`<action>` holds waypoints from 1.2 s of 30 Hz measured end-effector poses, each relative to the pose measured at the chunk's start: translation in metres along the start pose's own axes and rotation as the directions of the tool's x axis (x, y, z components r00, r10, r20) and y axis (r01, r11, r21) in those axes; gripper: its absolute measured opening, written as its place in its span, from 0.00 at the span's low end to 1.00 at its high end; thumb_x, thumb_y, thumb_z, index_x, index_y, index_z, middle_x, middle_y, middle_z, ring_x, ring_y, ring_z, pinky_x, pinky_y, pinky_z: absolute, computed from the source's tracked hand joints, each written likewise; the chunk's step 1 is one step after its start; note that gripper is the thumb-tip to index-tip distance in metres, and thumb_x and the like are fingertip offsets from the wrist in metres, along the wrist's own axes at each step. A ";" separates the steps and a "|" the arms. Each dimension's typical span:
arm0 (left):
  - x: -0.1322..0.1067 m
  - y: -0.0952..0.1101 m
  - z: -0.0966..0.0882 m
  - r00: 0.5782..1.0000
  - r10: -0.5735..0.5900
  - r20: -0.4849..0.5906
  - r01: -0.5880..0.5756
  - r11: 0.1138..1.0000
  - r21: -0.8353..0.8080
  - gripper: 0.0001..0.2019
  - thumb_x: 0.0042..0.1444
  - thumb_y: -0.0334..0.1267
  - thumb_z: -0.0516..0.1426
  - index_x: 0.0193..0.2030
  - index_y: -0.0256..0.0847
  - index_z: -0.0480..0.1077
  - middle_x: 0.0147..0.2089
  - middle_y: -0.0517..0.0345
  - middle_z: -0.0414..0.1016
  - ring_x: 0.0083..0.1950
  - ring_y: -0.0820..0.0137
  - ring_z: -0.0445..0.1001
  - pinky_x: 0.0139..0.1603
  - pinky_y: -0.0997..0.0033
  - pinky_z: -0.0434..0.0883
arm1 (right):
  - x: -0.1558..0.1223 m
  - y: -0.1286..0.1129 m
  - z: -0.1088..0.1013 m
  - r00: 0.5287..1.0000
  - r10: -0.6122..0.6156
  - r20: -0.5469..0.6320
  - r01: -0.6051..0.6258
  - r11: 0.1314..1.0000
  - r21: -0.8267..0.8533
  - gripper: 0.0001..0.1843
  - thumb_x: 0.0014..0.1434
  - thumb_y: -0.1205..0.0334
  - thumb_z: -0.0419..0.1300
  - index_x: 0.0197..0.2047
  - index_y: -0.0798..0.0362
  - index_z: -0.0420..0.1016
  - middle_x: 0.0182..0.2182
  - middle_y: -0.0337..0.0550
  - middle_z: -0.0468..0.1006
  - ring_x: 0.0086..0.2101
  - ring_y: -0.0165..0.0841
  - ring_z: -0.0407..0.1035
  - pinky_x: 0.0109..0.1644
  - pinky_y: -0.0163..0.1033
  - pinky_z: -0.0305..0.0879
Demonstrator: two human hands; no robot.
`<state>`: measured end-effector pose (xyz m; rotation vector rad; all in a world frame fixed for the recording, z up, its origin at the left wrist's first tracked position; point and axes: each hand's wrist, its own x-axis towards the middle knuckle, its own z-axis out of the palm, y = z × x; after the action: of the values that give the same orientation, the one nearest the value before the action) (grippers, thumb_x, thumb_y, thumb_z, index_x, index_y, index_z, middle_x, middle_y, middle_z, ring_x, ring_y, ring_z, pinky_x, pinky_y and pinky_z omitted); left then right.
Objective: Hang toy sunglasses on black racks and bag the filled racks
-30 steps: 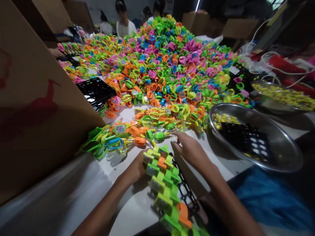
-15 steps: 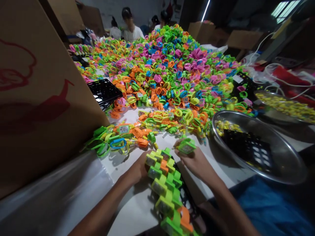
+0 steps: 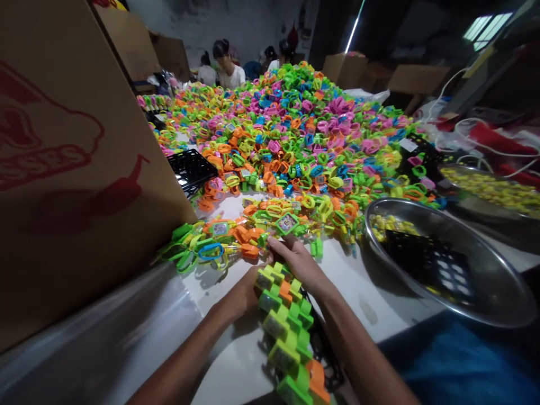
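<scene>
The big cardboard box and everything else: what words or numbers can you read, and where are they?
"SSES": in red on the big cardboard box, its beginning cut off.
Bigger red letter above it: cut off, maybe "N".
White label: too small.
Green toy watch: face too small for any writing.

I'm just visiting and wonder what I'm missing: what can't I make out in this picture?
In the head view:
- Left hand: fingers mostly hidden behind the toy watches.
- Black rack: near end cut off by the bottom edge.
- Green watch: the face's picture is too small to read.
- Steel bowl: floor partly covered by a black grid.
</scene>
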<state>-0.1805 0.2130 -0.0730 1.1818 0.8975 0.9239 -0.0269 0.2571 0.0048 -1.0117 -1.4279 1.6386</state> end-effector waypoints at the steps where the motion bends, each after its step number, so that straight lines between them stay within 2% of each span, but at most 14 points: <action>1: -0.001 0.000 0.000 1.000 0.015 0.013 -0.015 1.000 0.010 0.17 0.40 0.42 0.76 0.30 0.40 0.75 0.24 0.63 0.67 0.30 0.69 0.64 0.32 0.69 0.67 | 0.000 0.000 0.000 1.000 0.000 0.002 0.000 1.000 -0.007 0.26 0.64 0.35 0.69 0.31 0.49 0.75 0.27 0.35 0.79 0.32 0.34 0.74 0.44 0.40 0.70; 4: -0.003 -0.003 -0.003 0.997 0.058 0.052 -0.060 0.997 0.039 0.15 0.44 0.41 0.75 0.31 0.39 0.76 0.25 0.61 0.70 0.32 0.68 0.66 0.35 0.68 0.69 | 0.000 0.002 0.001 1.000 0.001 -0.006 -0.001 1.000 -0.015 0.26 0.65 0.36 0.69 0.31 0.49 0.74 0.27 0.34 0.76 0.32 0.33 0.71 0.42 0.39 0.66; 7: -0.006 -0.002 -0.004 0.993 0.081 0.085 -0.087 0.994 0.062 0.13 0.49 0.42 0.73 0.33 0.39 0.77 0.27 0.59 0.73 0.35 0.64 0.71 0.39 0.67 0.71 | 0.001 0.004 0.001 0.998 -0.009 -0.055 0.009 1.000 0.002 0.25 0.63 0.35 0.69 0.35 0.48 0.73 0.27 0.32 0.73 0.30 0.32 0.67 0.40 0.39 0.65; 12: -0.011 0.020 -0.001 0.986 0.114 0.123 -0.124 0.989 0.085 0.14 0.56 0.47 0.71 0.39 0.39 0.80 0.28 0.58 0.76 0.40 0.60 0.77 0.45 0.64 0.74 | -0.001 0.008 -0.004 0.987 -0.029 -0.158 0.033 0.999 0.024 0.28 0.59 0.31 0.69 0.38 0.48 0.73 0.27 0.32 0.71 0.30 0.33 0.66 0.39 0.39 0.64; 15: -0.013 0.026 0.000 0.989 0.116 0.090 -0.122 0.991 0.059 0.15 0.58 0.48 0.71 0.40 0.37 0.80 0.30 0.57 0.78 0.41 0.59 0.79 0.45 0.65 0.75 | -0.005 0.007 -0.009 0.979 -0.034 -0.201 0.037 0.999 0.011 0.28 0.58 0.31 0.70 0.36 0.48 0.72 0.26 0.33 0.72 0.30 0.33 0.66 0.39 0.39 0.64; 18: -0.014 0.022 -0.001 0.992 0.121 0.044 -0.123 0.991 0.048 0.15 0.57 0.47 0.72 0.38 0.36 0.80 0.29 0.56 0.77 0.41 0.58 0.80 0.43 0.64 0.75 | -0.006 0.008 -0.011 0.977 -0.046 -0.209 0.044 0.999 -0.015 0.28 0.57 0.30 0.70 0.35 0.49 0.73 0.27 0.34 0.74 0.30 0.33 0.67 0.39 0.39 0.65; 22: -0.013 0.016 -0.005 0.987 0.155 0.047 -0.159 0.981 0.113 0.13 0.57 0.44 0.71 0.33 0.36 0.80 0.27 0.54 0.77 0.41 0.58 0.80 0.43 0.64 0.76 | -0.002 0.008 -0.012 0.974 -0.072 -0.217 0.064 0.997 -0.043 0.27 0.58 0.32 0.69 0.38 0.49 0.76 0.28 0.36 0.76 0.31 0.35 0.71 0.39 0.41 0.69; 25: -0.013 0.018 -0.006 0.983 0.181 0.040 -0.185 0.965 0.185 0.14 0.56 0.45 0.71 0.28 0.37 0.78 0.29 0.54 0.79 0.39 0.60 0.80 0.42 0.66 0.75 | -0.008 0.001 -0.017 0.951 -0.114 -0.287 0.103 0.993 -0.052 0.24 0.59 0.36 0.70 0.39 0.49 0.76 0.29 0.37 0.76 0.31 0.36 0.72 0.39 0.41 0.71; 28: -0.012 0.022 -0.005 0.988 0.152 0.015 -0.152 0.964 0.221 0.15 0.52 0.47 0.72 0.26 0.38 0.78 0.29 0.55 0.79 0.38 0.60 0.79 0.42 0.66 0.77 | -0.040 -0.004 -0.029 0.883 -0.188 -0.431 0.158 0.982 -0.104 0.21 0.61 0.39 0.71 0.40 0.48 0.75 0.28 0.36 0.75 0.31 0.35 0.71 0.39 0.40 0.71; 30: -0.010 0.026 -0.004 0.989 0.147 -0.003 -0.141 0.956 0.257 0.15 0.48 0.47 0.73 0.25 0.39 0.78 0.28 0.55 0.79 0.38 0.59 0.80 0.44 0.64 0.78 | -0.075 0.000 -0.033 0.842 -0.178 -0.509 0.117 0.982 -0.151 0.20 0.62 0.41 0.71 0.41 0.48 0.75 0.26 0.36 0.76 0.28 0.35 0.71 0.36 0.40 0.72; 32: -0.008 0.030 -0.002 0.988 0.152 -0.027 -0.136 0.943 0.303 0.14 0.46 0.46 0.73 0.24 0.40 0.77 0.28 0.55 0.79 0.38 0.59 0.80 0.44 0.64 0.79 | -0.114 0.012 -0.029 0.842 -0.035 -0.538 -0.031 0.993 -0.113 0.21 0.61 0.40 0.72 0.41 0.49 0.76 0.24 0.37 0.78 0.24 0.36 0.73 0.29 0.39 0.71; 34: -0.006 0.033 0.000 0.987 0.145 -0.064 -0.117 0.938 0.327 0.13 0.45 0.45 0.72 0.23 0.40 0.77 0.28 0.56 0.80 0.39 0.58 0.80 0.44 0.63 0.79 | -0.147 0.030 -0.020 0.854 0.160 -0.495 -0.203 0.979 -0.034 0.23 0.59 0.39 0.72 0.43 0.49 0.76 0.25 0.40 0.81 0.20 0.37 0.73 0.22 0.39 0.68; 36: -0.006 0.032 0.001 0.985 0.131 -0.115 -0.086 0.940 0.330 0.13 0.45 0.45 0.71 0.23 0.40 0.77 0.29 0.56 0.81 0.40 0.57 0.81 0.45 0.63 0.80 | -0.165 0.047 -0.009 0.859 0.259 -0.442 -0.306 0.951 -0.037 0.23 0.57 0.39 0.72 0.43 0.49 0.78 0.25 0.43 0.82 0.19 0.38 0.74 0.22 0.40 0.69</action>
<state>-0.1852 0.2112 -0.0410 1.4752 1.1347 0.9791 0.0507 0.1065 -0.0263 -1.5996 -1.1084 1.4182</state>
